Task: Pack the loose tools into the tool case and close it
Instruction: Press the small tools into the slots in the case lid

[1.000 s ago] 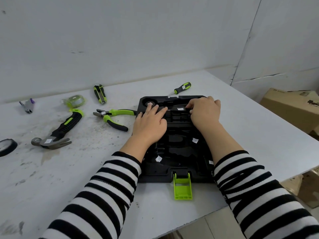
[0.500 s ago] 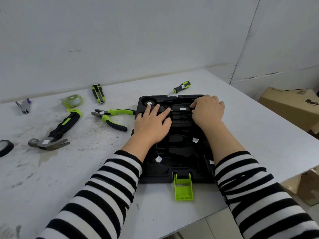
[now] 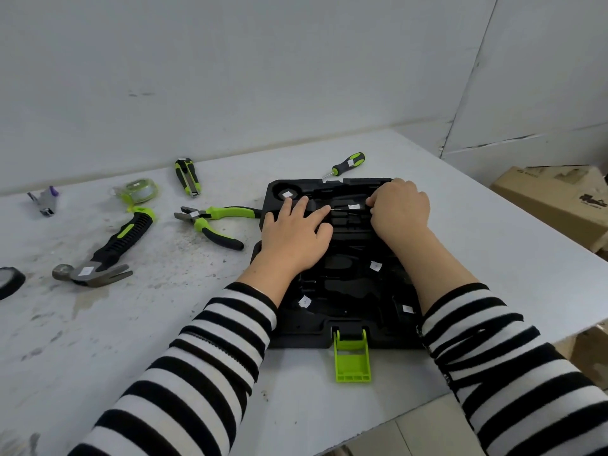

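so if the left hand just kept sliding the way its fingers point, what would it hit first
Probably the thin metal shaft lying across the tool case: the left hand points up and to the right, and its fingertips are almost at the shaft's end. Just beyond is the right hand. Depth is hard to judge.

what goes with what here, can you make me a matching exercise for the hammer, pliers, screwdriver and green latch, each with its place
Column one:
1. hammer
2. pliers
3. screwdriver
4. green latch

Column two:
a. on the table just beyond the case's far edge
b. flipped open at the case's near edge
c. far out to the left of the case, head nearest the camera
d. just left of the case, one handle reaching its edge

Pairs: 1-c, 2-d, 3-a, 4-b
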`<move>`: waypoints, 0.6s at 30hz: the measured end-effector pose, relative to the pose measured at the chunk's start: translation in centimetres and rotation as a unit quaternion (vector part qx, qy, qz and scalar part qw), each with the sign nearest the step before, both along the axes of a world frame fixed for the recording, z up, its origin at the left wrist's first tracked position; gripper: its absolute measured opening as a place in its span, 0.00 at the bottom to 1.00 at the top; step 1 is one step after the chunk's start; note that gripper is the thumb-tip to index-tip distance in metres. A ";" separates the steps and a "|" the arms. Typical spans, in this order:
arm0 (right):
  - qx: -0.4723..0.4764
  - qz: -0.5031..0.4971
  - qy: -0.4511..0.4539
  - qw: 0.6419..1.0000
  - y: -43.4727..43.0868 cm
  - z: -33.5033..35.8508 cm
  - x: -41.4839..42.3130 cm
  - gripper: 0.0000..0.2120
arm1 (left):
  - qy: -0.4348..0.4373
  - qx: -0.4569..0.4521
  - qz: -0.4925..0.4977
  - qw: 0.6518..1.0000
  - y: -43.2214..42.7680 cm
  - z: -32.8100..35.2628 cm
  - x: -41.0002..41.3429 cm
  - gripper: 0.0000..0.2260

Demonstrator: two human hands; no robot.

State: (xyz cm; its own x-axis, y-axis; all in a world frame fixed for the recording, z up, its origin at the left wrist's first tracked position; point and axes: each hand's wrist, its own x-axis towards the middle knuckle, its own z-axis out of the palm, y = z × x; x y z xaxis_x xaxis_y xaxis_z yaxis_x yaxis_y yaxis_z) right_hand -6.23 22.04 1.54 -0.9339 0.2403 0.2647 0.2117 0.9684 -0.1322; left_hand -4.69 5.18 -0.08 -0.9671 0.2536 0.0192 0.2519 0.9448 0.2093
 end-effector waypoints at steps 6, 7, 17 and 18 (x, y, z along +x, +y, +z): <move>0.066 0.068 -0.018 0.995 0.0 0.1 0.5 0.14 | 0.010 0.003 0.002 1.000 0.0 0.0 0.0 0.22; 0.054 0.071 -0.009 0.996 0.1 -0.1 0.5 0.16 | 0.011 0.003 0.002 1.000 0.0 0.0 0.0 0.22; -0.512 -0.141 0.091 0.842 3.8 -1.1 0.4 0.17 | 0.019 0.005 0.009 1.000 0.0 -0.2 0.1 0.22; -0.493 -0.129 0.070 0.858 3.7 -1.1 0.3 0.15 | 0.020 0.006 0.009 1.000 0.0 -0.2 0.0 0.22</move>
